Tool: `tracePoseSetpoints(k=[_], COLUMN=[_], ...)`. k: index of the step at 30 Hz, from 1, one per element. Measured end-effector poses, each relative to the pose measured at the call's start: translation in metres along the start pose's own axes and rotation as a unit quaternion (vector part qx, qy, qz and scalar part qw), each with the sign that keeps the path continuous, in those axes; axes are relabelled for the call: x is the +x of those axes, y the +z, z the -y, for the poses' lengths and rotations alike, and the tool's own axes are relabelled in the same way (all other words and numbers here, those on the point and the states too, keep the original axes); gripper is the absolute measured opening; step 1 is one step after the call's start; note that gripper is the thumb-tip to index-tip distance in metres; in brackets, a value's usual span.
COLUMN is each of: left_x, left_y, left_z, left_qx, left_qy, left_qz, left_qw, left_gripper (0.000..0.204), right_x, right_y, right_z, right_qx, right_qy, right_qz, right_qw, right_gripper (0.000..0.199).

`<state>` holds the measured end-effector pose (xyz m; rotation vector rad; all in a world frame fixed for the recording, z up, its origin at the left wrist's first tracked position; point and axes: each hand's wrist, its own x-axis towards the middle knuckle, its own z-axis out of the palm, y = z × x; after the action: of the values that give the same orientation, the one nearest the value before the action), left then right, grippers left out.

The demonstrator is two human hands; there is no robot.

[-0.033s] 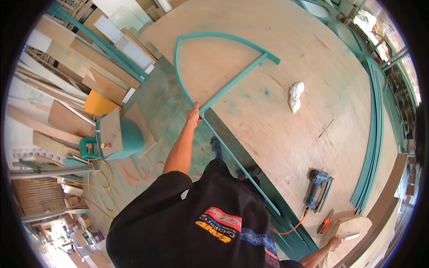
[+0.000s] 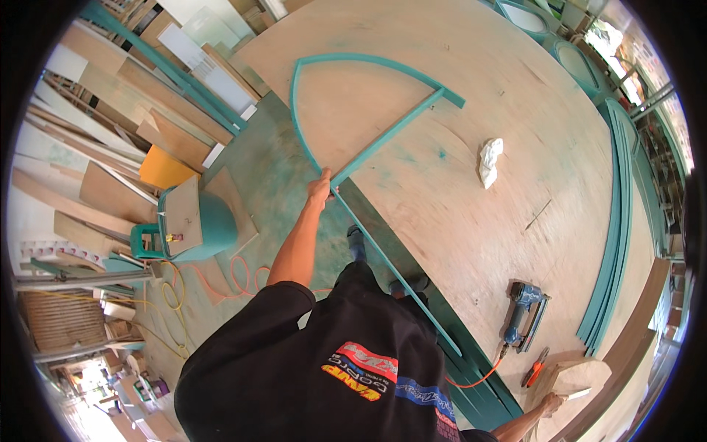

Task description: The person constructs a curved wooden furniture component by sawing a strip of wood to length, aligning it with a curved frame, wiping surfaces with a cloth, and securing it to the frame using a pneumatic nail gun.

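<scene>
My left hand (image 2: 320,188) is closed around the corner of a teal frame (image 2: 383,138) of thin strips, where several strips meet. Most of this fan-shaped frame, with its curved far side, lies on the large wooden table (image 2: 412,236). From my left hand a long, thin teal strip (image 2: 390,267) runs down past the table's near edge toward my body. At the lower right my right hand (image 2: 549,405) is at a rounded light-wood block (image 2: 574,372), its fingers closed on a short pale stick (image 2: 577,393).
A blue nail gun (image 2: 525,317) with an orange hose and red-handled pliers (image 2: 536,368) lie near my right hand. Crumpled white paper (image 2: 490,163) and a stack of teal strips (image 2: 611,243) rest farther off. Left stand a teal bin (image 2: 213,228) and leaning boards (image 2: 110,103).
</scene>
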<state>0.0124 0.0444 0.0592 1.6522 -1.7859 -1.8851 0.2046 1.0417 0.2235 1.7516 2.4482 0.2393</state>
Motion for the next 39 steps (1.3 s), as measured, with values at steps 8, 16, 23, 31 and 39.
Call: tracePoseSetpoints(k=[8, 16, 23, 31, 39], left_x=[0.002, 0.008, 0.065, 0.067, 0.037], left_y=[-0.015, -0.039, -0.056, -0.080, -0.122], left_z=[0.002, -0.011, -0.040, -0.046, -0.118], left_qx=[0.031, 0.003, -0.002, 0.039, 0.506], left_qy=[0.016, -0.008, -0.041, 0.027, 0.359], left_qz=[0.104, 0.161, 0.246, 0.279, 0.217], left_qw=[0.994, 0.987, 0.968, 0.959, 0.754], left_gripper=[0.057, 0.049, 0.034, 0.038, 0.047], right_x=[-0.038, -0.420, -0.721, -0.881, -0.973], right_y=[-0.049, -0.121, -0.094, -0.070, -0.071], right_z=[0.020, 0.154, 0.222, 0.252, 0.257], right_qx=[0.351, 0.685, 0.637, 0.616, 0.608], right_qy=[-0.172, -0.215, -0.229, -0.169, -0.196], right_qz=[-0.290, 0.071, 0.247, 0.335, 0.269], right_qw=[0.874, 0.692, 0.694, 0.693, 0.721], right_gripper=[0.043, 0.046, 0.018, 0.032, 0.036])
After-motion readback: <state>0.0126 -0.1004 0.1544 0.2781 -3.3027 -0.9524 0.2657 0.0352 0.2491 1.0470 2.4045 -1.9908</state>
